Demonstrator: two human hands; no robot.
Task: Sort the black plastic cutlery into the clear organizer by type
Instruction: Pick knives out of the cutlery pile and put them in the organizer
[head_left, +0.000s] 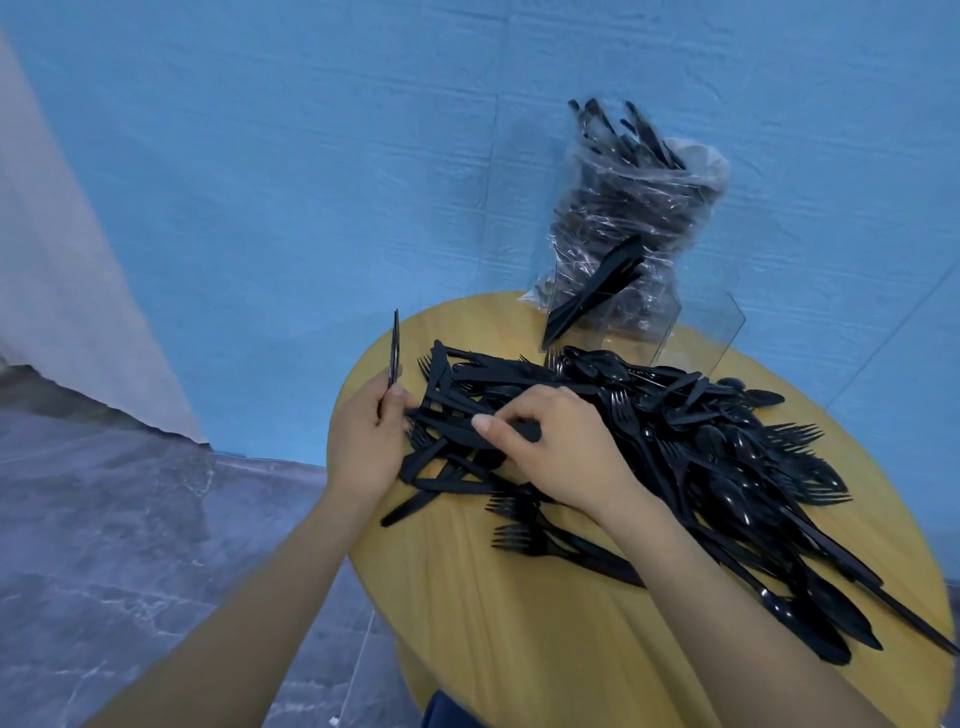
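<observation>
Knives (447, 415) lie crosswise under your right hand (550, 447), pinching one; left hand (363, 441) grips a knife (395, 353) upright.

A round yellow wooden table (519, 639) stands before blue fabric (311, 156).

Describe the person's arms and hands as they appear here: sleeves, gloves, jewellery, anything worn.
Both forearms are bare right down to the bottom edge of the picture; no sleeve shows. The left hand and the right hand wear no gloves, and no rings, watch or bracelet are visible. The fingernails look short and unpainted. At the bottom edge, between the arms, a patch of dark blue clothing shows.
</observation>
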